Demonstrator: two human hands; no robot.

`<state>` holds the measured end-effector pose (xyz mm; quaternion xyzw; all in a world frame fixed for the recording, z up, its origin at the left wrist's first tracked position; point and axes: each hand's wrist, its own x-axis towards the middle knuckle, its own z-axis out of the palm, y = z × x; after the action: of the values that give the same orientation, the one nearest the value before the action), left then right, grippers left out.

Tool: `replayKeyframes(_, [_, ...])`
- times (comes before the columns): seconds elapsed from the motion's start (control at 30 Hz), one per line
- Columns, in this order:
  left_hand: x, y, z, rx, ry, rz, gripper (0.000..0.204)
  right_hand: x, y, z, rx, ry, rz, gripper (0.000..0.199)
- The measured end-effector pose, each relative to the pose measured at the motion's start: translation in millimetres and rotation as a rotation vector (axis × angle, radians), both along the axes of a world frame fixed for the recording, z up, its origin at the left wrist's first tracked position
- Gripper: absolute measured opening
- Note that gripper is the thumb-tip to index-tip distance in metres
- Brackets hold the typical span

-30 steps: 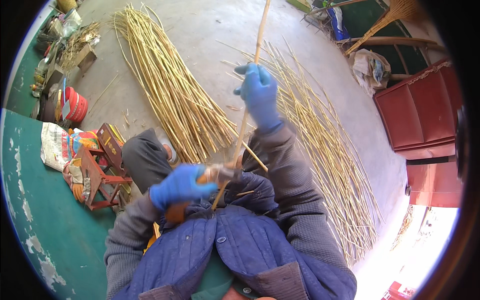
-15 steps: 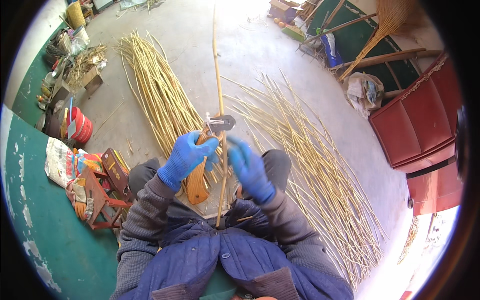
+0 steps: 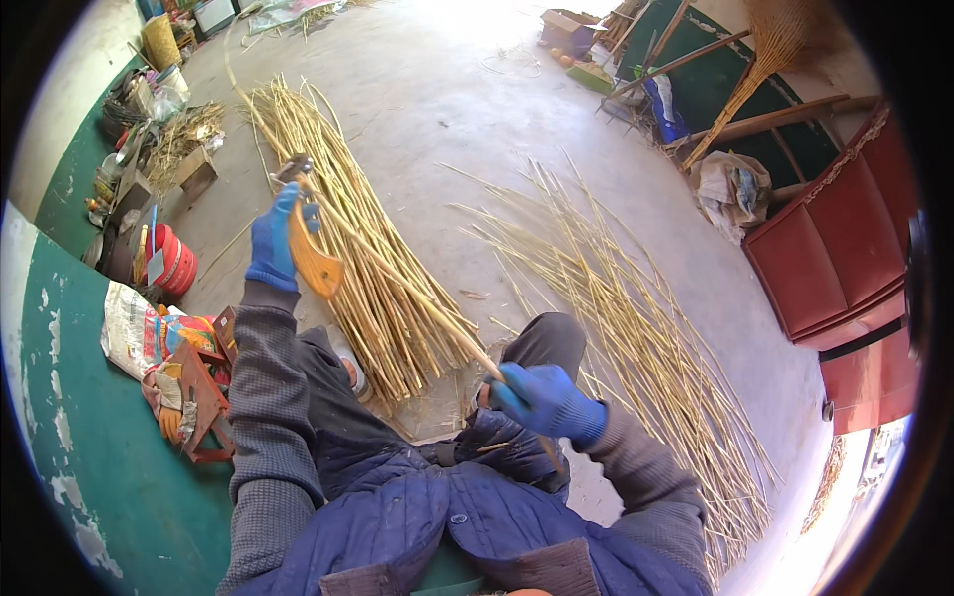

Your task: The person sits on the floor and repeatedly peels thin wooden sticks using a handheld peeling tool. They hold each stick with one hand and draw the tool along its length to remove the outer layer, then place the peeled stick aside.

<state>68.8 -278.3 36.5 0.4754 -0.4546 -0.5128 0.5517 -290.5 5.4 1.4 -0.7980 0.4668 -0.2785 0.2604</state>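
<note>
My left hand, in a blue glove, is closed round a tool with a curved wooden handle and a small dark metal head. My right hand, gloved alike, grips the lower part of a long thin stick. The stick slants up and left past the tool's head, its far end near the top left. Whether the head touches the stick I cannot tell. Beneath it on the floor lies a thick bundle of yellowish sticks. Another spread of sticks lies to the right.
At the left stand a red bucket, a small red-brown wooden stool and a printed sack. A red padded couch stands on the right, with a straw broom leaning behind it. Scraps lie near my feet.
My left hand has moved up and left with the tool. My right hand has drawn down and right, tilting the stick from upright to a slant across the bundle.
</note>
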Motion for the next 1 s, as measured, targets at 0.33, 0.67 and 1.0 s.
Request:
replayKeyframes(0.33, [-34.9,51.8,-25.1,0.093,-0.093,-0.108,0.053,-50.5,41.9,14.0,0.256,0.005,-0.069,0.039])
replayKeyframes(0.67, [-96.9,128.8,-44.8,0.22,0.023,-0.283,0.052,16.9,-29.3,-18.3,0.047,-0.042,-0.014,0.016])
replayKeyframes(1.0, [35.3,51.1,-55.1,0.065,-0.046,0.044,0.053,-65.8,93.1,5.6,0.746,-0.01,0.016,0.044])
